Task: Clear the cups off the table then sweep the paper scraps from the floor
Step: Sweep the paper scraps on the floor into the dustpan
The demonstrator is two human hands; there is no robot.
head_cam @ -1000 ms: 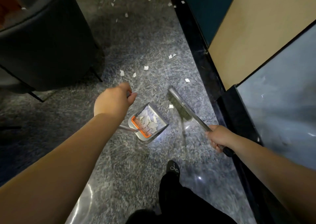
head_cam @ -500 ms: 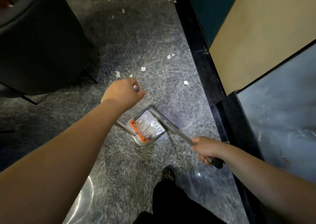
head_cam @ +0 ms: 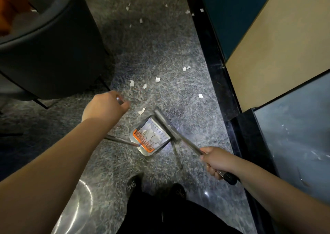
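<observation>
A grey dustpan (head_cam: 157, 131) with an orange comb edge stands on the speckled floor and holds several white paper scraps. My left hand (head_cam: 105, 107) grips the top of its long handle. My right hand (head_cam: 217, 162) grips the broom handle, and the broom head (head_cam: 163, 121) lies along the pan's right edge. One scrap (head_cam: 142, 111) lies just beyond the pan's mouth. Several more paper scraps (head_cam: 157, 79) are scattered farther up the floor.
A dark round chair (head_cam: 53, 58) on thin black legs stands at the left. A black skirting (head_cam: 212, 58) runs along the right, with teal and beige wall panels above it. My dark shoes (head_cam: 134, 183) stand just below the pan.
The broom head swept down from the floor to the pan's right edge, carrying a scrap in. My left hand and the pan shifted a little. One scrap now lies before the pan's mouth.
</observation>
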